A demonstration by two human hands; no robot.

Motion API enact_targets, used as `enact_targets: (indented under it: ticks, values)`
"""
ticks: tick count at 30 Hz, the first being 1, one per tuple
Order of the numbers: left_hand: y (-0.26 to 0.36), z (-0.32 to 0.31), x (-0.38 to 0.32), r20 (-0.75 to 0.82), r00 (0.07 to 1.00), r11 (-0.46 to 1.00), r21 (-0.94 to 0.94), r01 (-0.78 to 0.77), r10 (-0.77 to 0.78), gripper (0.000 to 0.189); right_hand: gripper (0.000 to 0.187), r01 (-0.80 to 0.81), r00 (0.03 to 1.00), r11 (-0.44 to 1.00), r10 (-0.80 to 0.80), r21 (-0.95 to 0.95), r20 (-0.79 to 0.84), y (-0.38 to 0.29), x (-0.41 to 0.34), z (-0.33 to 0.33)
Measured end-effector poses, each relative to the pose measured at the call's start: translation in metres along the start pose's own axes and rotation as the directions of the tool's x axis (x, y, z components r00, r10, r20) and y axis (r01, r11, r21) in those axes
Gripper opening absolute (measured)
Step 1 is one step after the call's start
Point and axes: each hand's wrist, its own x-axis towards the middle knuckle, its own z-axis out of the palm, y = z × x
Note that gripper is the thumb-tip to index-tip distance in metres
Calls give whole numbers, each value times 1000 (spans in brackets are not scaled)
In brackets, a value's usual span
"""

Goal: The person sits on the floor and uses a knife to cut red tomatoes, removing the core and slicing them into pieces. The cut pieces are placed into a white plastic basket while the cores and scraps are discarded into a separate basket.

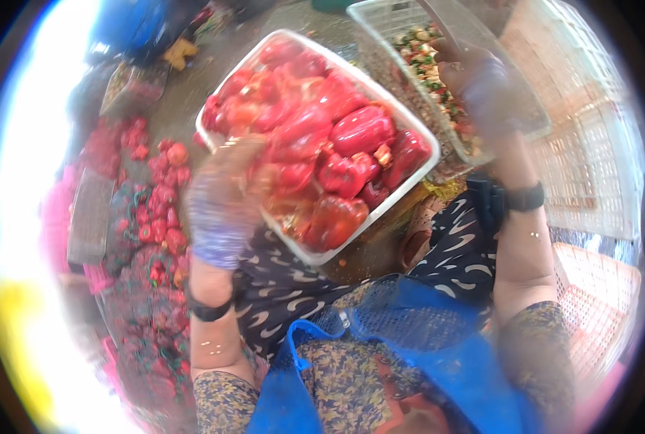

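Observation:
A white plastic crate (pixel 379 219) heaped with red bell peppers (pixel 363 130) stands before me. Several peppers look cut open at the stem end. My left hand (pixel 227 190), in a wet thin glove, reaches over the crate's left rim, its fingers at the peppers. Motion blur hides whether the fingers hold one. At the upper right, my right hand (pixel 477 81), also gloved and blurred, is closed on what looks like a knife (pixel 440 24). It hovers above a second pale crate (pixel 539 127) that contains pepper cores and green stems (pixel 422 54).
Red peppers in net bags (pixel 154 320) and loose peppers (pixel 162 203) lie on my left, beside a grey block (pixel 89 217). White plastic crates (pixel 593 163) line my right, with a pinkish basket (pixel 593 304) lower down. A yellow object (pixel 181 52) lies on the wet floor.

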Motion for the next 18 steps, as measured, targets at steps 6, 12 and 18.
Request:
enact_targets:
  ticks: [6, 12, 18]
  values:
    - [-109, -97, -133, -87, 783, 785, 23, 619, -616, 28, 41, 161, 986, 987, -162, -19, -45, 27, 32, 4]
    - [-197, -94, -457, 1, 297, 293, 164, 942, -955, 39, 46, 335, 938, 936, -342, 108, 49, -4, 69, 66]
    - [-120, -33, -556, -62, 17, -27, 649, 761, -998, 60, 49, 136, 922, 951, -225, 279, 317, -60, 50, 70]
